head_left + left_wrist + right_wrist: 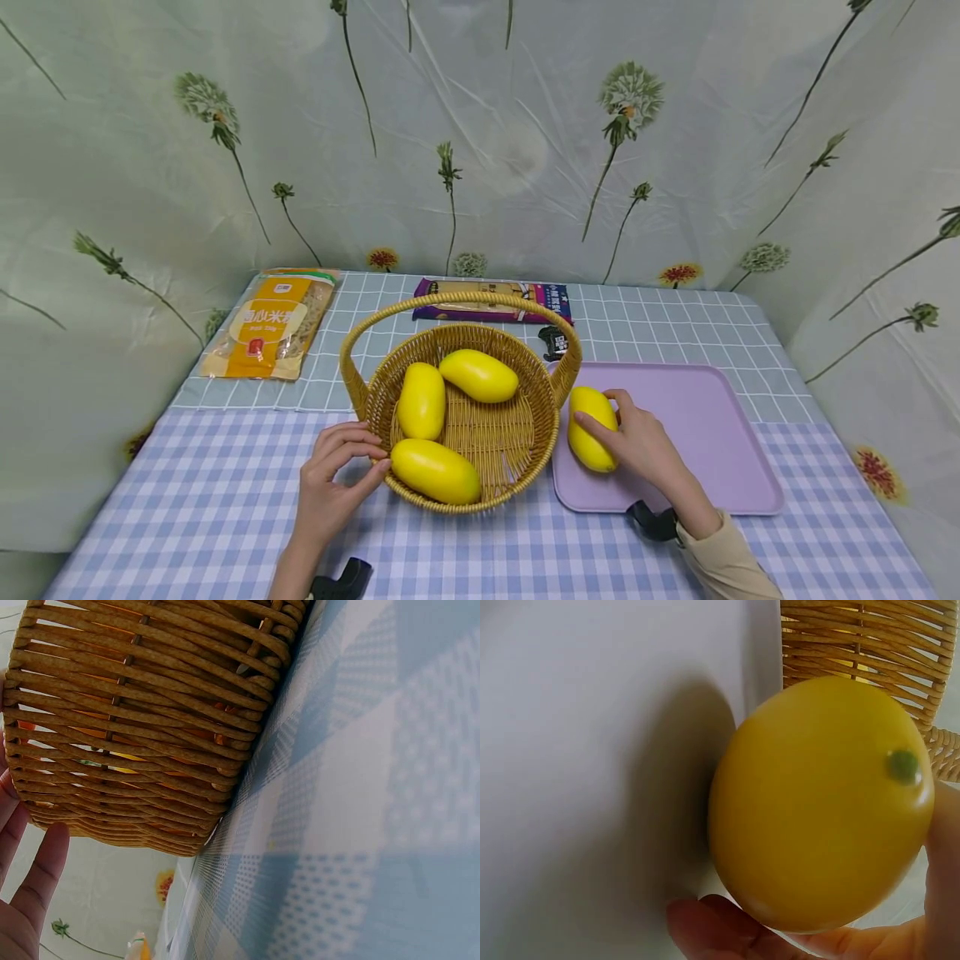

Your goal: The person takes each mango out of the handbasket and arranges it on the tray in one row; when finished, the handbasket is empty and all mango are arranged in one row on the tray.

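A round wicker basket [491, 433] with an arched handle stands mid-table, holding three yellow mangoes: one upper right [478, 376], one at the left [422, 401] and one near the front rim [437, 472]. At the basket's left rim, my left hand [333, 475] grips the edge between fingers and thumb; its fingertips [46, 862] show beside the weave in the left wrist view. My right hand [645, 437] holds another mango [592, 429] over the left part of a lilac tray [697, 408]. Whether that mango touches the tray, I cannot tell.
An orange-and-clear food bag [272, 325] lies at the back left. Behind the basket lies a purple packet [491, 302], with a small black packet [553, 342] near the handle's right foot. The tray sits close against the basket's right side.
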`<action>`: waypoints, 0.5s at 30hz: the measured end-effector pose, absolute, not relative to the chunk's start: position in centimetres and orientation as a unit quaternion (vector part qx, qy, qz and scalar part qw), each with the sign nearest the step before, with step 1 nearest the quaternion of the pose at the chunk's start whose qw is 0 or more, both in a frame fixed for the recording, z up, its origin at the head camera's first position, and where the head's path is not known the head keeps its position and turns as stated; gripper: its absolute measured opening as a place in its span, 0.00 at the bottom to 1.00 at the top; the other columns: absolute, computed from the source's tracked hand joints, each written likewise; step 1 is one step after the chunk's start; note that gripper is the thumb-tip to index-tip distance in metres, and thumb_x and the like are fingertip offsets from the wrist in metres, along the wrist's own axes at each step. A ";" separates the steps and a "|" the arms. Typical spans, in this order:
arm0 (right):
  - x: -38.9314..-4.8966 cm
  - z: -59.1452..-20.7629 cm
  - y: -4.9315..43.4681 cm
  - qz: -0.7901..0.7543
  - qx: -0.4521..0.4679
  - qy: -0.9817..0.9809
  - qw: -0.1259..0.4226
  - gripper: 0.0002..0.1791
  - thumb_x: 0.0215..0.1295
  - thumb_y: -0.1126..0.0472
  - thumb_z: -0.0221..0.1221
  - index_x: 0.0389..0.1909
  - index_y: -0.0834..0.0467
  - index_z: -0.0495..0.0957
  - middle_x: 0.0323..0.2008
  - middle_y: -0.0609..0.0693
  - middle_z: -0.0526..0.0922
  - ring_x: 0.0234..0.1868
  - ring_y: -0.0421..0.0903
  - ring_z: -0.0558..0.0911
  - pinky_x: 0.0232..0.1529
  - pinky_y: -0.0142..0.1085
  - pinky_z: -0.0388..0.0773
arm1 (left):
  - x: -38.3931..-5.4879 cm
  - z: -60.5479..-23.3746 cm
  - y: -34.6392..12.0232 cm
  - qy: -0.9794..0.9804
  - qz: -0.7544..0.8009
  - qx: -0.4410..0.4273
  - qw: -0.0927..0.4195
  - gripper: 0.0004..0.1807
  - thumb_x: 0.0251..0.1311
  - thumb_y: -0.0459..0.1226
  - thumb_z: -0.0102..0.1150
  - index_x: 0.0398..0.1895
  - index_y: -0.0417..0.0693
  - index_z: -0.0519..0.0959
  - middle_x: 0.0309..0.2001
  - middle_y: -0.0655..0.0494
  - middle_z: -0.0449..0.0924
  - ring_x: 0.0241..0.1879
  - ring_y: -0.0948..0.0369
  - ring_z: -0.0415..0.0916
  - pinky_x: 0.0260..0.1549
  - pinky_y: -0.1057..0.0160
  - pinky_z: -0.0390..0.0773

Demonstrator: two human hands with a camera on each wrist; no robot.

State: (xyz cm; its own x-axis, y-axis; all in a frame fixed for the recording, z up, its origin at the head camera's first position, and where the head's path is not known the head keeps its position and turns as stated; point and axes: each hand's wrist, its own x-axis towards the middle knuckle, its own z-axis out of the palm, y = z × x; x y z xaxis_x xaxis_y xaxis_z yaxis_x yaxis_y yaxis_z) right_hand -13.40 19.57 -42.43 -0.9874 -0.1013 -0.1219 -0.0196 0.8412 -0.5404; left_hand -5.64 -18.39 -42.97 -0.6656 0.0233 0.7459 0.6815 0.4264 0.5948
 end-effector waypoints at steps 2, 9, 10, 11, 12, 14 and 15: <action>-13.4 -42.4 19.6 -0.279 -0.033 0.957 0.075 0.47 0.59 0.29 0.52 0.62 0.66 0.62 0.44 0.63 0.78 0.35 0.52 0.77 0.35 0.45 0.75 | -5.6 -43.0 -18.4 -0.773 -0.485 -0.229 0.340 0.07 0.42 0.25 0.71 0.24 0.39 0.81 0.32 0.42 0.79 0.43 0.44 0.71 0.54 0.64 0.67; -13.4 -42.3 19.5 -0.275 -0.033 0.958 0.076 0.47 0.59 0.29 0.51 0.62 0.66 0.62 0.44 0.65 0.78 0.37 0.53 0.77 0.36 0.46 0.76 | -5.6 -43.0 -18.4 -0.774 -0.485 -0.227 0.337 0.09 0.39 0.22 0.70 0.25 0.39 0.81 0.33 0.44 0.79 0.44 0.43 0.70 0.54 0.64 0.67; -13.4 -42.3 19.5 -0.275 -0.033 0.958 0.075 0.47 0.59 0.29 0.51 0.62 0.66 0.62 0.44 0.65 0.78 0.37 0.53 0.78 0.36 0.46 0.76 | -5.6 -43.0 -18.4 -0.774 -0.485 -0.227 0.337 0.09 0.39 0.22 0.70 0.25 0.39 0.81 0.33 0.43 0.79 0.44 0.43 0.70 0.54 0.64 0.67; -13.4 -42.2 19.5 -0.275 -0.032 0.958 0.074 0.47 0.59 0.29 0.51 0.62 0.66 0.62 0.44 0.65 0.79 0.37 0.53 0.78 0.36 0.47 0.76 | -5.6 -43.0 -18.4 -0.775 -0.485 -0.227 0.337 0.09 0.39 0.23 0.70 0.25 0.39 0.81 0.33 0.44 0.79 0.43 0.43 0.70 0.54 0.64 0.67; -13.3 -42.2 19.5 -0.274 -0.031 0.958 0.073 0.47 0.59 0.29 0.51 0.62 0.66 0.62 0.44 0.65 0.79 0.37 0.53 0.78 0.37 0.47 0.76 | -5.6 -43.0 -18.4 -0.774 -0.484 -0.227 0.338 0.09 0.39 0.23 0.70 0.25 0.39 0.81 0.33 0.44 0.80 0.43 0.43 0.70 0.54 0.64 0.67; -13.3 -42.1 19.5 -0.274 -0.029 0.959 0.072 0.47 0.59 0.29 0.51 0.63 0.65 0.62 0.44 0.65 0.79 0.38 0.54 0.79 0.37 0.48 0.77 | -5.6 -43.0 -18.4 -0.773 -0.485 -0.229 0.339 0.09 0.40 0.23 0.70 0.25 0.39 0.81 0.33 0.44 0.79 0.43 0.43 0.70 0.53 0.64 0.67; -13.3 -42.1 19.5 -0.274 -0.028 0.959 0.072 0.47 0.59 0.28 0.50 0.63 0.65 0.62 0.44 0.65 0.79 0.38 0.54 0.79 0.37 0.48 0.77 | -5.7 -43.0 -18.4 -0.773 -0.485 -0.229 0.339 0.08 0.40 0.24 0.70 0.25 0.39 0.81 0.33 0.43 0.79 0.43 0.43 0.70 0.53 0.64 0.68</action>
State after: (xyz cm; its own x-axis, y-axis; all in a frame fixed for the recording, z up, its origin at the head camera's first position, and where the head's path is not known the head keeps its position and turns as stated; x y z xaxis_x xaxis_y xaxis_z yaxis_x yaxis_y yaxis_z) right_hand -13.28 19.52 -42.11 -0.9880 -0.0933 -0.1230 -0.0144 0.8487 -0.5286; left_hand -5.65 -18.41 -42.96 -0.6659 0.0257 0.7456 0.6823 0.4253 0.5947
